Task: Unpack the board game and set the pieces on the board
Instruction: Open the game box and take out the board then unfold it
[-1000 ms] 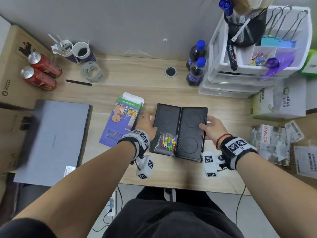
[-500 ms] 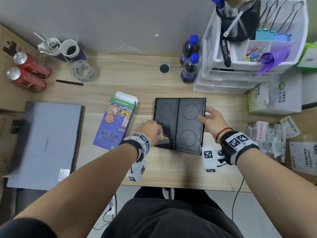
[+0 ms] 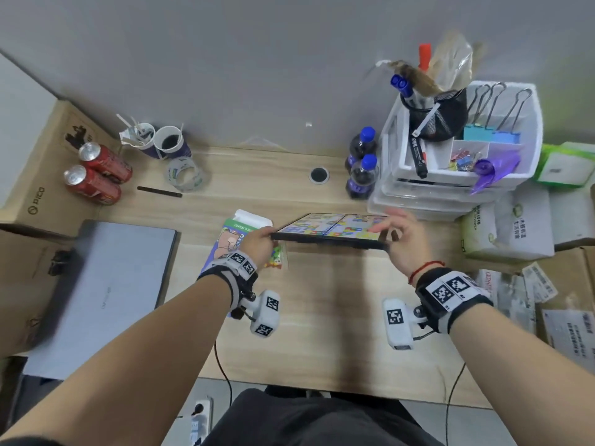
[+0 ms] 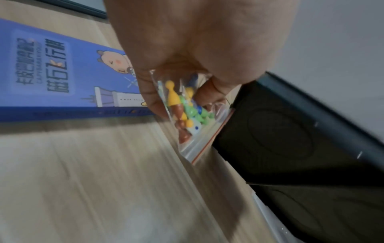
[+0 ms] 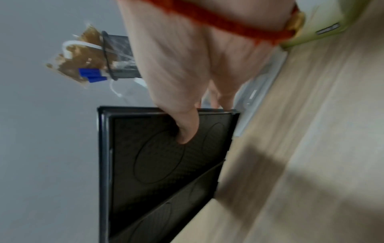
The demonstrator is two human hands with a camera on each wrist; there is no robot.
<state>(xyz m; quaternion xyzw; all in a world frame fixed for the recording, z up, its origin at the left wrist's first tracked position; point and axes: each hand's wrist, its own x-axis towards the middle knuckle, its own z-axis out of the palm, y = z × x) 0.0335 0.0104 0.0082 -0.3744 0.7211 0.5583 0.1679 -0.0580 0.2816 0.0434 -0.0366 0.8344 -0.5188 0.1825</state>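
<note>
The unfolded game board (image 3: 331,228) hangs level above the wooden desk (image 3: 322,310), coloured face up. Its black underside fills the right wrist view (image 5: 155,164) and also shows in the left wrist view (image 4: 290,139). My right hand (image 3: 399,236) grips the board's right edge, thumb (image 5: 187,131) underneath and fingers on top. At the board's left edge, my left hand (image 3: 260,243) holds a clear zip bag of coloured pawns (image 3: 277,257), its fingers (image 4: 149,92) curled round the bag (image 4: 187,115). The blue game box (image 3: 231,243) lies on the desk just left of that hand.
A closed grey laptop (image 3: 106,284) lies at the left. Two red cans (image 3: 96,175), paper cups (image 3: 161,141), a tape roll (image 3: 185,175) and a pen (image 3: 159,192) sit at the back left. Two bottles (image 3: 362,169) and a white drawer organiser (image 3: 450,175) stand close behind the board.
The board has come up off the desk and turned from black side up to coloured face up. My left hand has picked up the bag of pawns that lay on it.
</note>
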